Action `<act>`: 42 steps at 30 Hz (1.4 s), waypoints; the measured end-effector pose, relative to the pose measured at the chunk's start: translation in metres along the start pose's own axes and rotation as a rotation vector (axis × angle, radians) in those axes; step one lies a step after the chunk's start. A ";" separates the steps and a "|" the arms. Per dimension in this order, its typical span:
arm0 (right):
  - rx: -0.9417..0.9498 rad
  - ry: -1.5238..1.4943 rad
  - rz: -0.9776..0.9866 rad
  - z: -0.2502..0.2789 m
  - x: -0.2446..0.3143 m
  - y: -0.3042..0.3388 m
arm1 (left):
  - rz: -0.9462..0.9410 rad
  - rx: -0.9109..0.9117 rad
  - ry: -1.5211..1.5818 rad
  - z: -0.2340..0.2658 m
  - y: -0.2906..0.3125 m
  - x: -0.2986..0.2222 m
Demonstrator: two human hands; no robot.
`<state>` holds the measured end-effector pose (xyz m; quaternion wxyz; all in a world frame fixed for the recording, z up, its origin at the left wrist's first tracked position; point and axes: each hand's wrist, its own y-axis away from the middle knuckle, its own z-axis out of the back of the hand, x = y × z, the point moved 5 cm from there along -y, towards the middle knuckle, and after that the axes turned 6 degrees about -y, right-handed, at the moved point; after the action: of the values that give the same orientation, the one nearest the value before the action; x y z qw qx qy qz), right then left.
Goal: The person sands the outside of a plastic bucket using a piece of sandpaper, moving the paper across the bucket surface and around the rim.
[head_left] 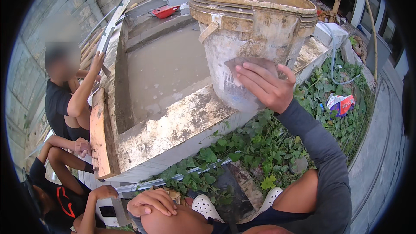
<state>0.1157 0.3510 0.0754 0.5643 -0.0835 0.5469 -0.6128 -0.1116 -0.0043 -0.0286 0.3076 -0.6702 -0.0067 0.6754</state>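
A large, dirty white plastic bucket [277, 32] with a yellowed rim stands on the pitted concrete ledge [173, 125]. Murky liquid fills it near the top. Against its front wall my right hand [271, 84] presses a thin greyish-brown flat piece [232, 64], fingers stretched over it; whether it is sandpaper or a scraper I cannot tell. The bucket's handle [209, 30] hangs on the left side. My left hand [154, 203] lies flat on my bent knee, holding nothing.
Behind the ledge lies a basin of grey water [169, 65]. A wooden board [104, 134] edges it on the left, where two people sit, one gripping a long metal bar [113, 24]. A red tray [166, 11] sits far back. Green vines [242, 147] grow below the ledge.
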 end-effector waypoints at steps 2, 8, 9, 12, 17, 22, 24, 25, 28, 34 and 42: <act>-0.060 0.007 -0.025 0.007 -0.009 -0.007 | 0.003 -0.011 0.008 0.002 -0.003 0.002; 0.217 -0.178 0.099 -0.045 0.037 0.044 | 0.013 0.010 -0.005 -0.001 -0.003 0.002; 0.127 -0.129 0.070 -0.041 0.026 0.040 | 0.008 0.003 -0.013 0.000 -0.004 0.000; -0.049 -0.062 -0.029 -0.007 -0.003 -0.005 | -0.009 -0.003 -0.003 0.002 0.008 0.003; 0.031 -0.128 -0.010 -0.022 0.008 0.014 | 0.026 0.026 -0.013 0.006 0.001 0.003; 0.163 -0.115 0.049 -0.036 0.024 0.031 | 0.002 0.036 -0.033 0.002 -0.004 0.000; 0.001 -0.013 -0.029 -0.006 -0.001 -0.005 | 0.024 0.030 -0.046 0.000 -0.001 -0.005; -0.059 0.026 -0.084 0.008 -0.014 -0.017 | 0.013 0.027 -0.028 -0.001 0.002 -0.002; -0.034 0.021 -0.130 0.006 -0.012 -0.015 | -0.024 0.014 0.001 0.003 0.003 0.005; 0.270 -0.158 0.068 -0.055 0.049 0.055 | -0.005 0.089 0.001 0.006 -0.011 -0.003; 0.108 0.044 -0.097 -0.054 0.042 -0.050 | 0.005 0.084 0.007 0.003 -0.013 -0.005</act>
<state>0.0324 0.3373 0.0717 0.5255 -0.0658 0.5206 -0.6697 -0.1093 0.0047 -0.0183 0.3338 -0.6592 0.0244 0.6734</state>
